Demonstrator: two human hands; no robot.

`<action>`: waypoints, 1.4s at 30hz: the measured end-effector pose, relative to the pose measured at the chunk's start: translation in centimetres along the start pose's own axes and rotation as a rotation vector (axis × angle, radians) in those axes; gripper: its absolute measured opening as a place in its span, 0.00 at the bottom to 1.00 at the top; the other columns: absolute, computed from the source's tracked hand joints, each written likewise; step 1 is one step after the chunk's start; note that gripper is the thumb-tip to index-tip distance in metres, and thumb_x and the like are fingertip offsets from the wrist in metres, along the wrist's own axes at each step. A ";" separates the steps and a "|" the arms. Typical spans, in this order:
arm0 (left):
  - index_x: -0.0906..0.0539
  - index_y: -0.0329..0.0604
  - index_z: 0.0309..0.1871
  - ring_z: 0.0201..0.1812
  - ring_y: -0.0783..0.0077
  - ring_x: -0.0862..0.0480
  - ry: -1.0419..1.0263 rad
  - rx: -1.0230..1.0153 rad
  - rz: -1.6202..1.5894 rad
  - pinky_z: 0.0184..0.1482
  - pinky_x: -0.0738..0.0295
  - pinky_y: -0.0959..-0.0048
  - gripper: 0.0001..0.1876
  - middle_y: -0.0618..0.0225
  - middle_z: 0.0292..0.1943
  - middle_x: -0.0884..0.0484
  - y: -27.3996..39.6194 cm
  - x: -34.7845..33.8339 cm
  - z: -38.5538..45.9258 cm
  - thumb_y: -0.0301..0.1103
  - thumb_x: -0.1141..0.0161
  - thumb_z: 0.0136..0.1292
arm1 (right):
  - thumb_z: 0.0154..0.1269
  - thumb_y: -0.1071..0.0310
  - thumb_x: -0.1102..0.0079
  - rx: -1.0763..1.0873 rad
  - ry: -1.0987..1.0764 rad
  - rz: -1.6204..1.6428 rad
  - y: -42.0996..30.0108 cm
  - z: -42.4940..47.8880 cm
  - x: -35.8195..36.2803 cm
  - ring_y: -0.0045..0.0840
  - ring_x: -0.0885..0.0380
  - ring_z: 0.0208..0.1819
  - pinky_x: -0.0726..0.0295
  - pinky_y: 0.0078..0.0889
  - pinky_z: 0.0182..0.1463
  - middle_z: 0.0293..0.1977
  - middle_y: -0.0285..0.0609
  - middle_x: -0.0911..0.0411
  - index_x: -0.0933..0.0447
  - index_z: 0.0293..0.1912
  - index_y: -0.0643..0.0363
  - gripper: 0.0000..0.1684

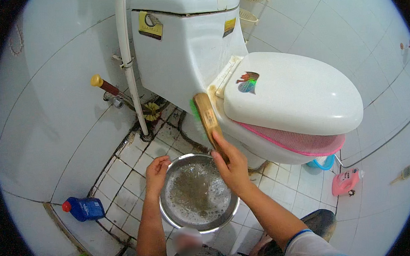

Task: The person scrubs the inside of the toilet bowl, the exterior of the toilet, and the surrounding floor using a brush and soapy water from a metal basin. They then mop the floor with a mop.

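My right hand (233, 165) is closed around the handle of a wooden scrub brush (206, 115) with green bristles. The brush points up and left, its bristles facing left, close to the side of the white toilet (172, 56). Whether the bristles touch the toilet, I cannot tell. Below the hands a round metal basin (163, 208) stands on the tiled floor, holding cloudy, foamy water. Over the basin's upper left rim is my left hand (157, 171), its fingers curled and nothing visible in them. The toilet lid (290, 91) is down over a pink mesh item (290, 138).
A blue bottle with a red cap (85, 208) lies at left. A white pipe (127, 62) rises beside the tank, near a brown-handled tool with a yellow knob (105, 85). A pink jug (345, 181) and a blue container (322, 163) are at right.
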State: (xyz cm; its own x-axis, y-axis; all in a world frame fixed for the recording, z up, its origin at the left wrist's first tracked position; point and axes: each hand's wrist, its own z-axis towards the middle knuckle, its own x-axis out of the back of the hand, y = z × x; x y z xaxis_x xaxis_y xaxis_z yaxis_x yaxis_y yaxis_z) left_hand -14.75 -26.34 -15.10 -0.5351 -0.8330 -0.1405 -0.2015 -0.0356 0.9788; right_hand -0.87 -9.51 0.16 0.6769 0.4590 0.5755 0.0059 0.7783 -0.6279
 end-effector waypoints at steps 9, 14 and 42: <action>0.22 0.34 0.49 0.41 0.77 0.21 0.031 0.005 0.095 0.47 0.28 0.79 0.11 0.66 0.39 0.19 2.6 0.9 -1.2 0.29 0.44 0.65 | 0.62 0.61 0.46 -0.383 -0.734 -0.287 8.4 -16.3 -4.2 0.42 0.20 0.30 0.21 0.42 0.34 0.35 0.52 0.21 0.43 0.66 0.33 0.34; 0.22 0.33 0.47 0.39 0.78 0.20 -0.052 -0.008 0.098 0.45 0.27 0.80 0.11 0.66 0.38 0.18 0.8 -1.5 -0.9 0.28 0.45 0.65 | 0.64 0.54 0.49 -0.656 -0.671 -0.065 13.2 -22.2 -6.7 0.48 0.21 0.37 0.23 0.48 0.40 0.40 0.56 0.22 0.45 0.67 0.41 0.33; 0.22 0.34 0.48 0.43 0.77 0.21 -0.107 -0.071 0.100 0.50 0.29 0.79 0.12 0.66 0.40 0.19 6.6 -2.2 1.2 0.30 0.43 0.64 | 0.68 0.68 0.53 -0.617 -0.094 0.700 0.7 5.9 2.8 0.12 0.37 0.17 0.35 0.17 0.17 0.20 0.31 0.33 0.40 0.67 0.50 0.28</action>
State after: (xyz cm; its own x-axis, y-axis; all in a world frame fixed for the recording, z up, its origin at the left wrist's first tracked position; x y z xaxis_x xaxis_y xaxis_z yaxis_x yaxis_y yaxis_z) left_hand -15.88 -24.06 -8.46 -0.6348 -0.7708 -0.0536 -0.0863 0.0018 0.9963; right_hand -3.30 -5.09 4.42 0.6120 0.7907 -0.0156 0.0275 -0.0410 -0.9988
